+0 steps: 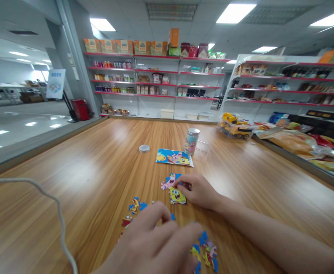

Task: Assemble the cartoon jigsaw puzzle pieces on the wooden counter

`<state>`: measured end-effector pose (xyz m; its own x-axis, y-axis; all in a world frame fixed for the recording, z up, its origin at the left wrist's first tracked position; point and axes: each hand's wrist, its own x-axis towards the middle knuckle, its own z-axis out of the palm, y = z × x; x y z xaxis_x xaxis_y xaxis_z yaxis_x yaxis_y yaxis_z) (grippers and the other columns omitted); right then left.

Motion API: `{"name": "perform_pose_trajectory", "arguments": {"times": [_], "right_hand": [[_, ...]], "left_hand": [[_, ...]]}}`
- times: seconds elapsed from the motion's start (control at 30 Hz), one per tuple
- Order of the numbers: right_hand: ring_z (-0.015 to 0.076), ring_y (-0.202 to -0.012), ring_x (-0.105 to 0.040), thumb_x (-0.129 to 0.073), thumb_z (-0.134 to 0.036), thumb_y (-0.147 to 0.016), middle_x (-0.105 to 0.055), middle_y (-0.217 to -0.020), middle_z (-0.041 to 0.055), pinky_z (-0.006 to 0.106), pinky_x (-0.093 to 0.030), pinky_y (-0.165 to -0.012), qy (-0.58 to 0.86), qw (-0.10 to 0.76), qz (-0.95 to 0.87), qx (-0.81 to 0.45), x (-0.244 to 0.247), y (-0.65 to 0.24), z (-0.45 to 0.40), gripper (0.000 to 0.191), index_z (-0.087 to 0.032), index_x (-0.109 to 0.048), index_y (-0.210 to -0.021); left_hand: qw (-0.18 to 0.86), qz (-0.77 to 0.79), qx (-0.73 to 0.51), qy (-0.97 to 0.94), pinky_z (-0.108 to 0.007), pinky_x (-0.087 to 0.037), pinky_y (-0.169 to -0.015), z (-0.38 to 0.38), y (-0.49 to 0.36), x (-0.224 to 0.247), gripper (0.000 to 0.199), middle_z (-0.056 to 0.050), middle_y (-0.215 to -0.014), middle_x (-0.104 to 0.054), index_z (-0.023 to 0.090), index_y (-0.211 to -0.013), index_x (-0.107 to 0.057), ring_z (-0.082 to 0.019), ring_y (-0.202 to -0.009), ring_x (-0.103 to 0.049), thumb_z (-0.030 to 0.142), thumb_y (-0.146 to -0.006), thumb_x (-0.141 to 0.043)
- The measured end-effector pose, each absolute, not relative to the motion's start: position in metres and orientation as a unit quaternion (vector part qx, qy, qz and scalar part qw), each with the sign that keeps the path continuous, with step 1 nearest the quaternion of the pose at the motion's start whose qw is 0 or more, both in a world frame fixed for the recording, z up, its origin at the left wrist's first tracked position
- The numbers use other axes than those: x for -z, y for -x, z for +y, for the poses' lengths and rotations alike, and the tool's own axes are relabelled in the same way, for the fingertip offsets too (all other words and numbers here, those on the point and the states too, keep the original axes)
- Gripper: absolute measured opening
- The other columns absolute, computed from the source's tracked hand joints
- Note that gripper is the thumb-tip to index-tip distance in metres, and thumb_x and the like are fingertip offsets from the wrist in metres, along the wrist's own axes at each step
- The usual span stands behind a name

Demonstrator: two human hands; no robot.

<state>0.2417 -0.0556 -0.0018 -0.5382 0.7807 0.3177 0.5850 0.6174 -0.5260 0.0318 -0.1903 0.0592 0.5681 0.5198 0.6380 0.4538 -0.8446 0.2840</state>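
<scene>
My right hand [197, 190] rests at the right edge of a partly joined jigsaw [175, 195], its thumb and fingertips pinched together on the pieces; what lies between them is too small to tell. The joined part shows a pink figure above a yellow face. Nearer the camera, my left hand [158, 239] hovers over loose pieces, blurred, its fingertips smeared by motion. Loose pieces [135, 205] lie left of it and more pieces [208, 253] at its right. Beyond the jigsaw lies a picture card [174, 157], with a printed tin [191, 141] at its right corner.
A round lid [144, 148] lies left of the card. A clear plastic piece [203, 146] is beside the tin. A white cable [60, 213] runs along the left. At the back right stands a clear box [235, 129] with yellow toy vehicles. Stocked shelves [155, 72] stand beyond the table.
</scene>
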Motion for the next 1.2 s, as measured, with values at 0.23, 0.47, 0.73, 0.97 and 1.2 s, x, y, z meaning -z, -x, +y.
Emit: {"name": "perform_pose_trajectory", "arguments": {"times": [0.23,0.47,0.73,0.97,1.2], "right_hand": [[0.0103,-0.053,-0.05,-0.057,-0.015,-0.081,-0.061,-0.061,-0.0016,0.022,-0.033,-0.052,0.396,0.266,-0.861,-0.176,0.002,-0.242,-0.056,0.022,-0.022,-0.075,-0.092],[0.0103,-0.052,-0.049,-0.057,-0.015,-0.081,-0.062,-0.061,-0.0017,0.022,-0.033,-0.052,0.391,0.267,-0.863,-0.175,0.003,-0.242,-0.057,0.022,-0.022,-0.075,-0.092],[0.01,-0.053,-0.051,-0.056,-0.014,-0.081,-0.064,-0.063,-0.0019,0.021,-0.034,-0.053,0.378,0.271,-0.868,-0.175,0.004,-0.242,-0.057,0.024,-0.022,-0.075,-0.093],[0.011,-0.056,-0.054,-0.056,-0.013,-0.081,-0.068,-0.068,0.0,0.021,-0.037,-0.055,0.379,0.276,-0.866,-0.173,0.004,-0.242,-0.057,0.024,-0.021,-0.075,-0.093],[0.0109,-0.058,-0.057,-0.057,-0.012,-0.081,-0.071,-0.074,-0.0003,0.021,-0.038,-0.057,0.377,0.276,-0.867,-0.173,-0.003,-0.24,-0.06,0.025,-0.022,-0.075,-0.094]], "left_hand": [[0.058,0.503,-0.305,-0.807,-0.03,-0.035,-0.058,-0.135,0.003,-0.044,0.039,-0.001,-0.06,-0.053,0.017,-0.061,-0.051,-0.018,-0.063,-0.05,0.026,-0.099,-0.047],[0.134,0.481,-0.243,-0.832,-0.032,-0.042,-0.074,-0.129,0.006,-0.036,0.021,-0.002,-0.082,-0.066,0.018,-0.085,-0.069,-0.02,-0.084,-0.057,0.005,-0.089,-0.053],[0.165,0.378,-0.117,-0.904,-0.025,-0.04,-0.064,-0.131,0.012,-0.054,0.019,-0.002,-0.086,-0.059,0.018,-0.087,-0.07,-0.015,-0.074,-0.056,0.002,-0.086,-0.059],[0.184,0.339,-0.055,-0.921,-0.025,-0.04,-0.064,-0.137,0.013,-0.065,0.023,0.0,-0.088,-0.06,0.019,-0.091,-0.069,-0.016,-0.077,-0.06,-0.001,-0.08,-0.064],[0.182,0.354,-0.045,-0.916,-0.028,-0.046,-0.071,-0.14,0.009,-0.055,0.028,-0.004,-0.098,-0.06,0.023,-0.109,-0.067,-0.02,-0.085,-0.061,0.007,-0.085,-0.065]]}}
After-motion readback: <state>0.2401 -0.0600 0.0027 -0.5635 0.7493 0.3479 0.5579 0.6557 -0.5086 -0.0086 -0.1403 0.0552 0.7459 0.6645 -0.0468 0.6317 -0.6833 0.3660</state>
